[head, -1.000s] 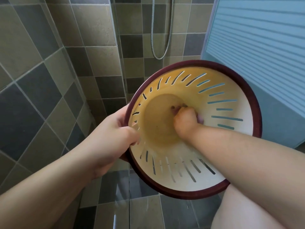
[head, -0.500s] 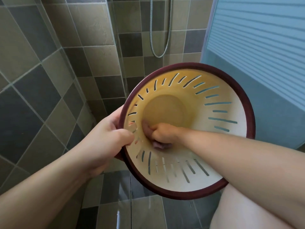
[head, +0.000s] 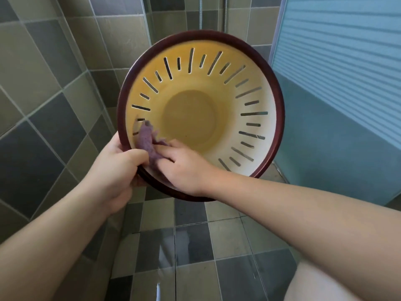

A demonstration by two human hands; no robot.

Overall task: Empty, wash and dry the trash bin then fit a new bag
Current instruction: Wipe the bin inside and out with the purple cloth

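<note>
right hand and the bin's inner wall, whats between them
A purple cloth lies between the right hand and the inner wall of the bin, near the rim by the left hand; head view.

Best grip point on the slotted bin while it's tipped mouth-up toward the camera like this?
The dark red rim on its free right side, pinched from outside. The bin has slotted, flaring walls, and the rolled rim gives a lip. The left hand already grips the lower-left rim this way; the right hand presses the purple cloth inside.
</note>
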